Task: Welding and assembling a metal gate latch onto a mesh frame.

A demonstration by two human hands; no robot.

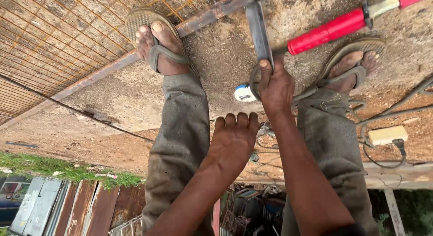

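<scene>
**Right hand grips a flat metal bar over the concrete**

The right hand (275, 85) is closed around the lower end of a flat metal bar (259, 31), thumb laid along its face. The bar runs up from the hand towards the top edge of the view, between the person's two sandalled feet. The left hand (234, 139) holds nothing: its fingers are curled loosely together and it rests on or just above the left knee, though the angle makes contact hard to judge.

Just beside the bar, to its right, a tool with a red handle (331, 31) slants up towards the corner, passing near the right foot (352, 69). The left foot (160, 44) stands by a rusty steel strip (112, 67) that borders a wire mesh panel (54, 33). A small white and blue object (244, 92), possibly a tape measure, lies on the concrete floor (216, 60) touching the right hand's near side. A pale socket block (388, 134) with cables lies well apart to the right.
</scene>
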